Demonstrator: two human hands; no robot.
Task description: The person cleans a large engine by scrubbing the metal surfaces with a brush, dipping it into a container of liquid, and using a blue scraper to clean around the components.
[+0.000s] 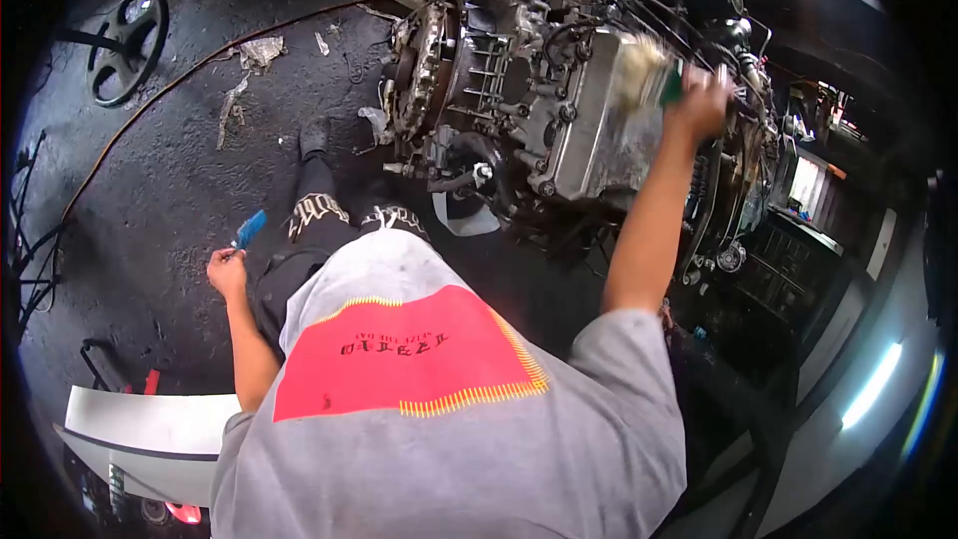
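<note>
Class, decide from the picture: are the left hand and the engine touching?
Apart. The head view shows the left hand off to one side of the engine, with dark floor and the person's legs between them.

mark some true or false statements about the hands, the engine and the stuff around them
1. The left hand holds a blue object. True.
2. The right hand is down beside the steering wheel. False: it is over at the engine, holding a blurred, brush-like tool.
3. The steering wheel is on the left side of the view, away from the engine. True.
4. The printed panel on the shirt is green. False: it is red.
</note>
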